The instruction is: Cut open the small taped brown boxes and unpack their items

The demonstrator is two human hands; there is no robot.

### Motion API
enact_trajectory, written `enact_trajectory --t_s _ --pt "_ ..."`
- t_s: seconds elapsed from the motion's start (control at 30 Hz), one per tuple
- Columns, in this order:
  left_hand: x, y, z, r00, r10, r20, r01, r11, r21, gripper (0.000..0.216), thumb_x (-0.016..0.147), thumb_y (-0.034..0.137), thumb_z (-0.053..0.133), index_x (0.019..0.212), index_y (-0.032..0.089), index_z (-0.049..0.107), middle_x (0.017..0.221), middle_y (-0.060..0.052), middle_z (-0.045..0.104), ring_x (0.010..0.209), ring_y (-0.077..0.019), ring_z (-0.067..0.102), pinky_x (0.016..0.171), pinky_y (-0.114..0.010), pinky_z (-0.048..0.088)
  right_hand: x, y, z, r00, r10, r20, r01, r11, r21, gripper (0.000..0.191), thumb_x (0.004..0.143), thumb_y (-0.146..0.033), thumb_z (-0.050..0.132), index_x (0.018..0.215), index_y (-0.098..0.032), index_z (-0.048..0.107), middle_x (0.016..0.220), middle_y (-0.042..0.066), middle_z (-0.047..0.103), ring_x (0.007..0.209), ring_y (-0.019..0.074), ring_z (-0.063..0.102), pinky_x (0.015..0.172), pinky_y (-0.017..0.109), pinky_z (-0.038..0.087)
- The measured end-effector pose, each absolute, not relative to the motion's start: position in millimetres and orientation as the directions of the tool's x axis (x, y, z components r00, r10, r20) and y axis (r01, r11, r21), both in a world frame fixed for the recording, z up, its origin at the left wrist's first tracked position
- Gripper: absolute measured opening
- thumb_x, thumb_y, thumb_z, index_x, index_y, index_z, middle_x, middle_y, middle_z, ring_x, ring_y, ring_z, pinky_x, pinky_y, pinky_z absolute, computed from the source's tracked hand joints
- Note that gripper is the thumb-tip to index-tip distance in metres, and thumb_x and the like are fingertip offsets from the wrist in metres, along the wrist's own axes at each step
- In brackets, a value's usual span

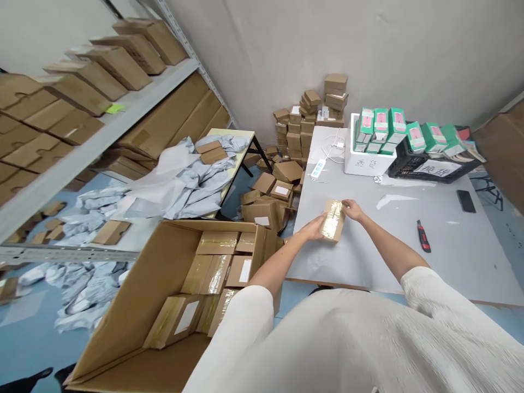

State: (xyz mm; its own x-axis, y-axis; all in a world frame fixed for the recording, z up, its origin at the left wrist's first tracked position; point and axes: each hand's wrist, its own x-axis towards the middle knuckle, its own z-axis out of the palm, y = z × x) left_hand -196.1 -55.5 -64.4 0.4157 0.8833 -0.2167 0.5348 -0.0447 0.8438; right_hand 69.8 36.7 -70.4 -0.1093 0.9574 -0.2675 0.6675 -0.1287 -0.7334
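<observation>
A small brown cardboard parcel [333, 219], wrapped in shiny clear tape, rests on the grey table [409, 229] near its left edge. My left hand [314, 228] grips the parcel's near left side. My right hand [351, 209] holds its far right corner with the fingers curled on it. Both arms reach forward over the table from white sleeves.
A big open carton [135, 305] with several taped parcels stands at my left. A red-black box cutter [423, 236], a black phone [465, 201], a white power strip [318, 168], a white foam box [368, 158] and a black crate [429, 164] of green-pink packs are on the table. Boxes pile up behind; shelving stands left.
</observation>
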Motion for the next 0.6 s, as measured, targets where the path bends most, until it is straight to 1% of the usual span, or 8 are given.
enact_trajectory --t_s 0.07,0.17,0.3,0.43,0.5,0.6 --pt "-175 -57 -65 0.406 0.885 -0.227 0.527 -0.023 0.85 0.115 0.057 0.015 0.093 0.164 0.029 0.051 0.16 -0.013 0.061 0.146 -0.0409 0.06 0.123 -0.052 0.049 89 36 -71 -0.085 0.961 -0.264 0.652 -0.147 -0.744 0.048 0.089 -0.031 0.066 0.133 -0.016 0.075 0.15 0.017 0.067 0.132 0.035 0.065 0.12 0.046 0.048" --pt "-140 -58 -65 0.408 0.886 -0.221 0.505 -0.017 0.863 0.109 0.057 0.017 0.094 0.159 0.03 0.056 0.165 -0.011 0.057 0.151 -0.0401 0.056 0.127 -0.052 0.045 125 32 -73 -0.05 0.963 -0.266 0.643 -0.173 -0.746 0.048 0.087 -0.029 0.066 0.133 -0.016 0.075 0.151 0.016 0.066 0.132 0.0352 0.065 0.121 0.046 0.047" --pt "-93 -58 -63 0.43 0.88 -0.203 0.515 -0.054 0.856 0.098 0.063 0.017 0.092 0.154 0.03 0.059 0.164 -0.012 0.057 0.147 -0.0418 0.059 0.123 -0.054 0.049 178 24 -80 -0.028 0.97 -0.241 0.638 -0.168 -0.752 0.047 0.085 -0.024 0.064 0.13 -0.017 0.076 0.15 0.015 0.066 0.136 0.0333 0.062 0.123 0.045 0.045" --pt "-40 -61 -60 0.459 0.863 -0.209 0.529 -0.077 0.845 0.092 0.071 0.021 0.088 0.157 0.027 0.056 0.164 -0.011 0.057 0.145 -0.0416 0.06 0.12 -0.052 0.052 232 21 -89 -0.042 0.988 -0.151 0.628 -0.091 -0.773 0.045 0.082 -0.023 0.061 0.124 -0.022 0.077 0.143 0.011 0.069 0.141 0.0312 0.058 0.127 0.049 0.041" --pt "-14 -65 -61 0.466 0.858 -0.215 0.526 -0.074 0.847 0.093 0.074 0.025 0.088 0.159 0.027 0.053 0.164 -0.011 0.056 0.145 -0.0398 0.06 0.12 -0.051 0.052 258 24 -94 -0.067 0.992 -0.107 0.619 -0.043 -0.785 0.045 0.082 -0.025 0.06 0.123 -0.023 0.077 0.14 0.01 0.07 0.139 0.031 0.059 0.126 0.051 0.043" --pt "18 -72 -65 0.436 0.874 -0.215 0.53 -0.056 0.846 0.094 0.077 0.03 0.087 0.162 0.027 0.049 0.166 -0.011 0.054 0.146 -0.0366 0.059 0.119 -0.051 0.053 290 29 -101 -0.151 0.986 -0.066 0.613 0.041 -0.789 0.047 0.082 -0.027 0.059 0.125 -0.024 0.076 0.14 0.01 0.07 0.137 0.0304 0.061 0.124 0.052 0.045"
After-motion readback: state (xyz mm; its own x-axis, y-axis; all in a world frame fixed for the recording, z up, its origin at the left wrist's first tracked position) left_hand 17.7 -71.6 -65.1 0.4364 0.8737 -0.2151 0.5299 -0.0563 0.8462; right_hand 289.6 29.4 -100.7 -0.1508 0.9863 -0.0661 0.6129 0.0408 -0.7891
